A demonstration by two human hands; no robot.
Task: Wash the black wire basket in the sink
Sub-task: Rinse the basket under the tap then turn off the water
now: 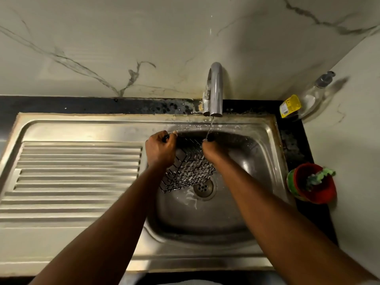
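The black wire basket (pixel 188 173) hangs tilted over the steel sink bowl (pixel 253 157), its low end near the drain (pixel 204 188). My left hand (pixel 160 150) grips its upper left rim. My right hand (pixel 211 150) grips the upper right rim, its fingers curled round the wire. A thin stream of water falls from the chrome tap (pixel 214 91) onto the basket beside my right hand. White suds cling to the wires and trail down toward the drain.
A ribbed steel draining board (pixel 78 177) lies left of the bowl. At the right, on the black counter, a red bowl (pixel 314 186) holds a green scrubber (pixel 320 175). A clear soap bottle (pixel 308 99) with a yellow label leans in the back corner.
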